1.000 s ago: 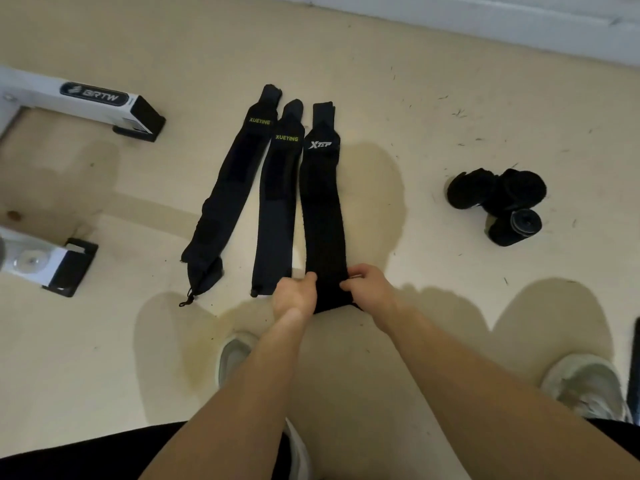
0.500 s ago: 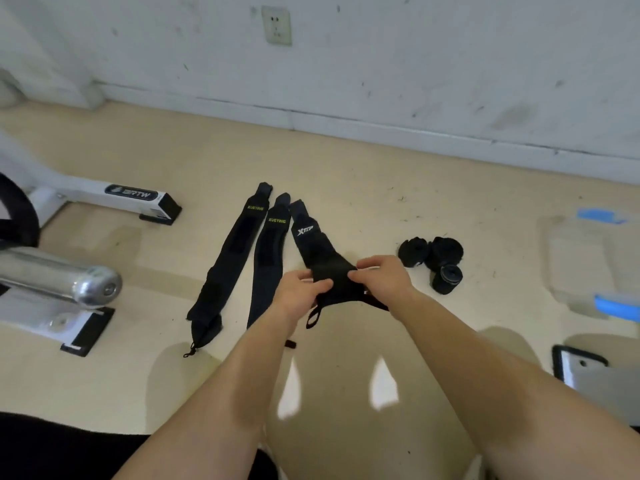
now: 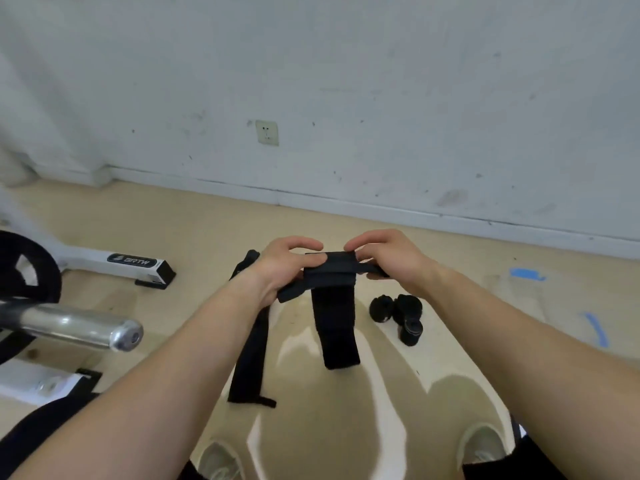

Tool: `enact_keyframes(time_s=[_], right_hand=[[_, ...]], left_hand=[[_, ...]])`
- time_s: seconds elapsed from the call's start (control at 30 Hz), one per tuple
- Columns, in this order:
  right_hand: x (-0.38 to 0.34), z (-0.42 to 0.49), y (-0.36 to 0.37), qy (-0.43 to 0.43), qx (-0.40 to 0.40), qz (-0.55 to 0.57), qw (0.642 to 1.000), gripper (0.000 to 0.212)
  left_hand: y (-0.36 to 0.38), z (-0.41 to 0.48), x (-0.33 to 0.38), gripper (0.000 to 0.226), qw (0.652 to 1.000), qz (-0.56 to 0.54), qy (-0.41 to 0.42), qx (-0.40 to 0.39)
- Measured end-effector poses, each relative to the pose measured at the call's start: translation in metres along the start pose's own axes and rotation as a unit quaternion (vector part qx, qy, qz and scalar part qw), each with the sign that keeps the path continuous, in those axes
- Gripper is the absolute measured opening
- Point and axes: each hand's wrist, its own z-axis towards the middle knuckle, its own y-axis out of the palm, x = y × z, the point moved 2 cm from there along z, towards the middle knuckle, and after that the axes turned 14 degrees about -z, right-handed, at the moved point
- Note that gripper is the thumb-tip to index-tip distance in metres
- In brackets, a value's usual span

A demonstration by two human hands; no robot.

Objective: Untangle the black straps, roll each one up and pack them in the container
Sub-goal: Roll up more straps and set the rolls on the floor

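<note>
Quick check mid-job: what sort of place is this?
Probably a home gym or workout room: a white machine frame, a chrome bar near it, and a black wrap-like strap gripped by the left hand and right hand.

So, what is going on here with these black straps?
A person holds one black strap in the air with the left hand and right hand; its top end is folded over and the rest hangs down. A second strap lies flat on the floor. A few rolled straps sit further right.
</note>
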Motion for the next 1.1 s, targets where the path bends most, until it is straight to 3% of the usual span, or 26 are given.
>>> enact_keyframes(time_s=[0.23,0.47,0.63,0.8,0.93,1.1], right_hand=[[-0.024,-0.033,-0.053,-0.107,-0.085,-0.017,0.99,0.039],[-0.032,-0.024,-0.051,-0.177,0.04,-0.002,0.983,0.012],[-0.029,-0.006,-0.041,-0.169,0.051,0.036,0.984,0.012],[-0.026,0.012,-0.033,-0.108,0.077,0.13,0.983,0.011],[-0.024,0.021,-0.028,-0.074,0.054,0.176,0.98,0.008],[-0.026,0.03,-0.024,-0.047,0.04,0.198,0.978,0.014]], left_hand=[[0.012,-0.021,0.05,0.017,0.989,-0.126,-0.047,-0.063],[0.026,-0.021,0.054,0.007,0.958,-0.237,-0.117,-0.107],[0.024,-0.012,0.055,0.023,0.964,-0.209,-0.115,-0.116],[0.008,-0.001,0.067,0.068,0.998,0.027,-0.007,-0.05],[0.019,0.004,0.06,0.038,0.977,0.073,0.194,-0.045],[0.026,0.015,0.056,0.007,0.952,0.033,0.305,0.011]])
